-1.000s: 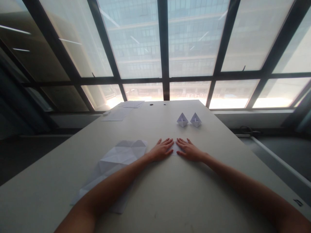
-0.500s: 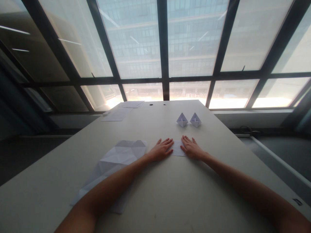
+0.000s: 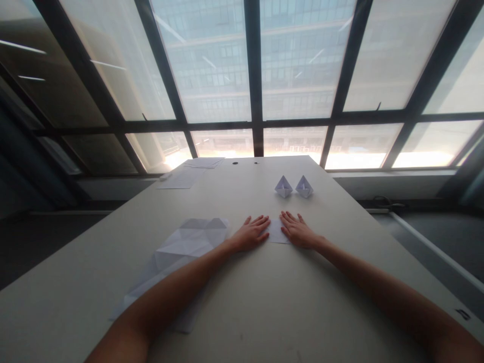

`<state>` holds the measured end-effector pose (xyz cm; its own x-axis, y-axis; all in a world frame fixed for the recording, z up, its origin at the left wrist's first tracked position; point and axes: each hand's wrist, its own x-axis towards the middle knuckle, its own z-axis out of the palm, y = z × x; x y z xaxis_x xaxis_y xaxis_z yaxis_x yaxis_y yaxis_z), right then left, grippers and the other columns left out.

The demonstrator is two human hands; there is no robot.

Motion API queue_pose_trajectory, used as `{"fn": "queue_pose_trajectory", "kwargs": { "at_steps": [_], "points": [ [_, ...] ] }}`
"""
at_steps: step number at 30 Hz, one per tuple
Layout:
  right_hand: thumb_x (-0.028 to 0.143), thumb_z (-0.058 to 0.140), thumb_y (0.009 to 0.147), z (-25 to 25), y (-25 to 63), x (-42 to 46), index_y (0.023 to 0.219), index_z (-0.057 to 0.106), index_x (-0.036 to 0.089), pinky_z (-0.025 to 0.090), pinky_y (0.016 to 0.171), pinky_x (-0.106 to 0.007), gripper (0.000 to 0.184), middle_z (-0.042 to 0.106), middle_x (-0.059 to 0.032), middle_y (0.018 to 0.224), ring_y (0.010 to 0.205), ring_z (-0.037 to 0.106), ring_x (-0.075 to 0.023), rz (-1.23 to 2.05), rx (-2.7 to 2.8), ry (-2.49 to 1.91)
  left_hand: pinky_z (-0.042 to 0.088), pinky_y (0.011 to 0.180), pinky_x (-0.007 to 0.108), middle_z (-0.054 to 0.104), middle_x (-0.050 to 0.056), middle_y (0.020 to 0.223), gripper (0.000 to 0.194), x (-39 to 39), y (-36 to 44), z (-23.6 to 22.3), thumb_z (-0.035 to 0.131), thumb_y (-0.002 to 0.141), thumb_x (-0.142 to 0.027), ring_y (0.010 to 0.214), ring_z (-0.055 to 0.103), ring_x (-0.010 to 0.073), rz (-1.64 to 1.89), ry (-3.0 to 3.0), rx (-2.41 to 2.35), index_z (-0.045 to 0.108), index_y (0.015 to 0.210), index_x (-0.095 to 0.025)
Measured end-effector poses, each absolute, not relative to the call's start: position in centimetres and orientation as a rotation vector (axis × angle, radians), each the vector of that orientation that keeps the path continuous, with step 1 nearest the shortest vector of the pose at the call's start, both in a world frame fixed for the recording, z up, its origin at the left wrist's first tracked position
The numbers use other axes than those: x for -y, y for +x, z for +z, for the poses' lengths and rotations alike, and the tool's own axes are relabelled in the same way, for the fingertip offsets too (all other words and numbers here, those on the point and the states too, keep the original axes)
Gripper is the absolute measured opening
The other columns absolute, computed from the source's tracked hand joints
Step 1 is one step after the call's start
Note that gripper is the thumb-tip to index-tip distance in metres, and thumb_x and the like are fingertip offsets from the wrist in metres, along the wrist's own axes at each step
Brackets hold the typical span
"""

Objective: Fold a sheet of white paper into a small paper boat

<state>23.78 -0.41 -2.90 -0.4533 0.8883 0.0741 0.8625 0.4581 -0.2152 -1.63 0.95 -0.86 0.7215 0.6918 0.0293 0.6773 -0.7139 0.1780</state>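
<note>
Two bare hands lie palm down near the middle of the frame, both open, their fingers laid out flat: the left hand (image 3: 251, 234) on the left end of one small white paper (image 3: 278, 234), the right hand (image 3: 297, 232) on its right end. The paper lies flat on the white table (image 3: 242, 292), its middle bare between the two hands, its ends partly hidden under the fingers. Just above the right hand, right of the frame's centre, two folded paper boats (image 3: 283, 187) stand side by side, near each other but apart. To the left of the left hand lies creased paper (image 3: 196, 241), marked with many folds and reaching down toward the lower left; the left arm (image 3: 170, 287) crosses over it, so how many sheets it has cannot be told. The right arm (image 3: 370, 280) comes in from the lower right corner. Farther off, at the table's upper left corner, lie several flat sheets (image 3: 179, 178), overlapping too closely to count. Two dark holes (image 3: 235, 163) show near the table's far edge. Beyond it rises one wide window (image 3: 212, 60) with dark bars, and two curtains (image 3: 26, 156) hang, one at each side of the frame.
</note>
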Motion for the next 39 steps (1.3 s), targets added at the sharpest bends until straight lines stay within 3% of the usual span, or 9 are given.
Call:
{"fn": "queue_pose_trajectory", "kwargs": {
  "at_steps": [6, 12, 27, 39],
  "points": [
    [0.043, 0.023, 0.104, -1.9, 23.7, 1.0, 0.158, 0.023, 0.019, 0.004, 0.122, -0.053, 0.059, 0.021, -0.0101, 0.163, 0.152, 0.013, -0.0241, 0.316, 2.64, -1.226, 0.009, 0.121, 0.052, 0.021, 0.005, 0.163, 0.059, -0.8, -1.6, -0.6, 0.028, 0.103, -0.05, 0.151, 0.017, 0.0226, 0.138, 2.757, -1.109, 0.022, 0.157, -0.026],
    [0.041, 0.034, 0.103, -1.6, 23.4, 1.3, 0.157, 0.025, 0.022, 0.009, 0.123, -0.047, 0.058, 0.024, -0.008, 0.162, 0.15, 0.02, -0.022, 0.419, 2.651, -1.021, 0.007, 0.122, 0.052, 0.021, 0.005, 0.163, 0.06, -0.7, -1.6, -0.6, 0.028, 0.103, -0.049, 0.151, 0.016, 0.0213, 0.154, 2.743, -1.1, 0.017, 0.158, -0.027],
    [0.045, 0.037, 0.101, -1.4, 23.0, 1.5, 0.156, 0.03, 0.019, 0.015, 0.123, -0.043, 0.061, 0.028, -0.0077, 0.16, 0.149, 0.024, -0.0216, 0.369, 2.605, -1.122, 0.008, 0.122, 0.052, 0.021, 0.004, 0.163, 0.06, -0.8, -1.6, -0.8, 0.028, 0.103, -0.049, 0.151, 0.017, 0.0222, 0.148, 2.755, -1.092, 0.017, 0.158, -0.027],
    [0.037, 0.035, 0.099, -1.9, 23.0, 0.7, 0.151, 0.038, 0.011, 0.016, 0.122, -0.044, 0.059, 0.033, -0.0146, 0.158, 0.148, 0.027, -0.023, 0.264, 2.536, -1.357, 0.01, 0.122, 0.052, 0.023, 0.004, 0.163, 0.058, -1.1, -1.6, -1.1, 0.029, 0.103, -0.051, 0.151, 0.018, 0.0237, 0.152, 2.778, -1.117, 0.024, 0.156, -0.028]
  ]
}}
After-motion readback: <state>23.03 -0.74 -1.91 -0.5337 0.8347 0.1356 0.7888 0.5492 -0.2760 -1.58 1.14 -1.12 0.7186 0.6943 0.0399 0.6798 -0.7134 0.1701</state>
